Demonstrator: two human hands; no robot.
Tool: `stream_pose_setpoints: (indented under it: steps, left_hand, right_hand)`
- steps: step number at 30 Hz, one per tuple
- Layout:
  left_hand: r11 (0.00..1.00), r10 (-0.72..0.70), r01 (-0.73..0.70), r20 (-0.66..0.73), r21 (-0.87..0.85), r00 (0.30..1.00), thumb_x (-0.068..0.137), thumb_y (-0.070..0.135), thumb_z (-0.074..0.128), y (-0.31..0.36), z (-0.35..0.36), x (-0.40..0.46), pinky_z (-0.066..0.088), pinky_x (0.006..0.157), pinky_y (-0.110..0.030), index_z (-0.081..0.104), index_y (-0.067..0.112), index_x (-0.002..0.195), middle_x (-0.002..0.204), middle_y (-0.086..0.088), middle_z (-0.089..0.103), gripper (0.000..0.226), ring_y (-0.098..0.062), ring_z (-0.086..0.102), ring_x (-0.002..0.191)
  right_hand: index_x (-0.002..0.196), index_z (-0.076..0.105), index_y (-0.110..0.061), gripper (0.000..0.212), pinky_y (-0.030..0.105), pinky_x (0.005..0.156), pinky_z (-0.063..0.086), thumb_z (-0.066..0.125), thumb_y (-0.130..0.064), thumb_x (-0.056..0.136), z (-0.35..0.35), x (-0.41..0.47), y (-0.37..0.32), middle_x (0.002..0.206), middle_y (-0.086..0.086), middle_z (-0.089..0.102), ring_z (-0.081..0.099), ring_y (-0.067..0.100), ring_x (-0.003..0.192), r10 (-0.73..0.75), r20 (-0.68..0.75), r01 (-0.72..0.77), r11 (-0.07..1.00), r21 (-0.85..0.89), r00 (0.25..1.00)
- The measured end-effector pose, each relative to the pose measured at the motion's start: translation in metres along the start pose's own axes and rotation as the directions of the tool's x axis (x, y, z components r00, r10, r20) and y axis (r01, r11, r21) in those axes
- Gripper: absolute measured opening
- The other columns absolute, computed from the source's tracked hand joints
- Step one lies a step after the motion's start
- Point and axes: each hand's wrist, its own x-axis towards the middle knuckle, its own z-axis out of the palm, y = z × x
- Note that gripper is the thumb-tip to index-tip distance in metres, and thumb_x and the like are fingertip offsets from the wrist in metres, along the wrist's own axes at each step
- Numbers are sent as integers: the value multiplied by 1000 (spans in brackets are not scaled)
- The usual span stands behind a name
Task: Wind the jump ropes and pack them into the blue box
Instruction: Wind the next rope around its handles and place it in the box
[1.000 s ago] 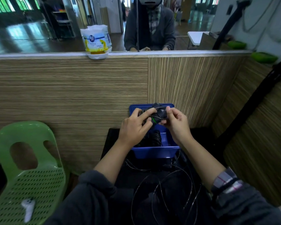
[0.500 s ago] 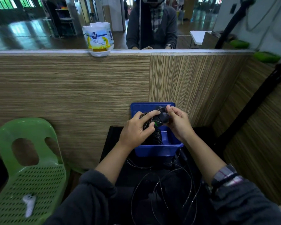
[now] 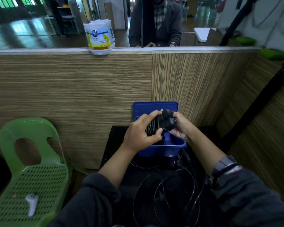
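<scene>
A blue box [image 3: 161, 149] stands on a black surface against the wooden wall. Just above it, both hands hold a wound black jump rope bundle [image 3: 159, 124]. My left hand [image 3: 141, 133] grips the coiled rope from the left. My right hand [image 3: 180, 126] holds the black handles on the right side. More dark rope lies inside the box, mostly hidden by my hands. Loose thin black rope loops [image 3: 167, 190] lie on my lap below the box.
A green plastic chair [image 3: 28, 169] stands at the left with a white controller [image 3: 32, 204] on its seat. A wood-grain partition [image 3: 72, 89] rises behind the box, with an air freshener [image 3: 99, 40] on its ledge. A black pole [image 3: 259, 105] slants at the right.
Both hands with the bundle have shifted slightly lower, closer to the box. My left fingers have wrapped further round the coil.
</scene>
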Motion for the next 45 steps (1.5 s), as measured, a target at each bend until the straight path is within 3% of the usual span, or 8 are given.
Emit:
stream_pose_setpoints:
  steps: [9, 15, 21, 26, 31, 37, 41, 45]
  left_hand:
    - [979, -145, 153, -72, 131, 987, 87, 49, 41, -9, 7, 12, 53, 75, -38, 49, 22, 121, 109, -3, 59, 45, -23, 63, 93]
    - [938, -343, 346, -127, -1, 931, 89, 30, 36, -14, 17, 14, 46, 73, -35, 45, 13, 118, 106, -5, 55, 34, -18, 55, 86]
    - [817, -548, 544, 36, -191, 835, 100, 36, 40, -12, 37, 16, 37, 86, -32, 36, 27, 123, 120, -15, 50, 25, -25, 51, 102]
    - [655, -656, 660, 158, -368, 738, 101, 21, 43, -12, 45, 20, 41, 67, -13, 32, 26, 133, 97, 7, 51, 35, -2, 50, 82]
    - [431, -714, 769, 343, -471, 610, 81, 49, 59, -29, 58, 17, 47, 98, -56, 36, 43, 129, 128, -5, 59, 54, -27, 60, 112]
    - [340, -698, 807, 445, -483, 561, 98, 32, 53, -50, 73, 14, 53, 92, -49, 36, 41, 134, 113, 4, 63, 40, -23, 62, 110]
    - [623, -692, 765, 341, -163, 636, 101, 29, 46, -66, 72, 7, 42, 89, -23, 29, 27, 149, 130, 1, 55, 51, -19, 54, 117]
    - [774, -631, 619, 260, 137, 731, 101, 25, 44, -102, 74, -5, 26, 114, -28, 28, 17, 151, 154, -5, 32, 53, -20, 30, 141]
  right_hand:
    - [97, 64, -5, 28, 32, 65, 60, 43, -25, 100, -2, 6, 1, 96, 14, 70, 71, 21, 77, 9, -181, -22, 997, -72, 983]
    - [113, 64, -8, 41, 49, 88, 54, 52, -41, 93, 6, 4, 12, 108, 9, 68, 65, 29, 95, 6, -126, -28, 984, -176, 992]
    - [111, 57, -6, 29, 28, 63, 52, 62, -26, 90, 4, 11, 27, 98, 7, 62, 63, 15, 78, -159, -278, 83, 960, -268, 947]
    - [119, 53, -22, 42, 35, 88, 52, 72, -26, 81, -10, 11, 38, 111, 2, 67, 66, 18, 103, -160, -213, 99, 957, -273, 964]
    - [114, 58, -27, 43, 33, 87, 56, 70, -4, 80, -25, 4, 34, 113, 7, 66, 67, 21, 101, -90, -99, 59, 958, -282, 991]
    - [127, 55, -9, 47, 26, 88, 54, 66, 3, 83, -48, 11, 44, 117, 11, 66, 64, 21, 105, -151, -158, 57, 874, -482, 976]
    - [129, 54, -13, 51, 38, 99, 49, 71, -6, 81, -71, 27, 57, 113, 3, 67, 63, 20, 109, -249, -315, 15, 805, -593, 916]
    - [137, 49, -21, 60, 33, 95, 49, 72, -23, 82, -95, 43, 63, 113, 2, 68, 62, 17, 107, -282, -469, -151, 705, -693, 837]
